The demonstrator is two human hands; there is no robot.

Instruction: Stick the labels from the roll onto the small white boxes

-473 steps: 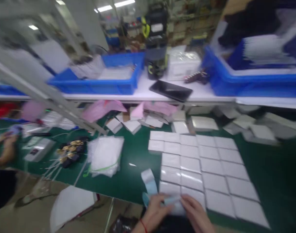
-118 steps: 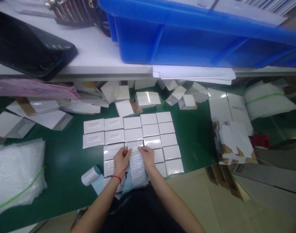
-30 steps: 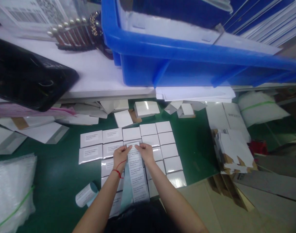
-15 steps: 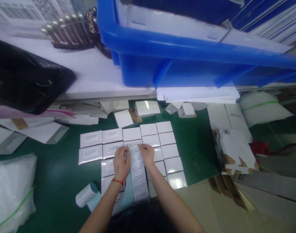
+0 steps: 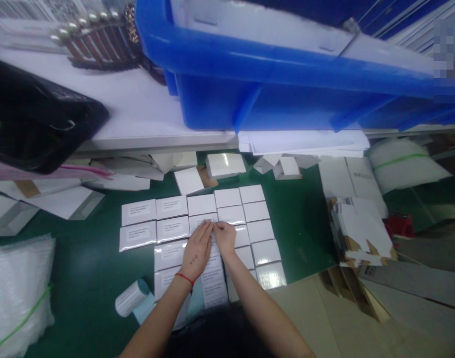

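Observation:
Small white boxes (image 5: pixel 266 252) lie in a close grid on the green table (image 5: pixel 302 248). Those on the left, such as one box (image 5: pixel 138 212), bear printed labels; those on the right look blank. A strip of printed labels (image 5: pixel 214 288) runs down the middle column towards my body. My left hand (image 5: pixel 198 248) lies over the strip's upper end, fingers stretched out and pressed down on a box. Beside it, my right hand (image 5: pixel 224 237) is closed in a pinch at the strip's upper edge. My fingers partly hide the label under them.
A roll of labels (image 5: pixel 130 298) rests left of the grid. Above stands a shelf with a blue bin (image 5: pixel 287 99), a hair claw (image 5: pixel 101 42) and a black object (image 5: pixel 41 119). Open white boxes (image 5: pixel 225 165) are behind the grid, flattened cartons (image 5: pixel 357 231) right, a plastic-wrapped bundle (image 5: pixel 19 293) left.
My left hand has moved right and flattened over the strip's upper end, its fingers now beside my right hand's. My right hand has barely shifted. The view has moved slightly.

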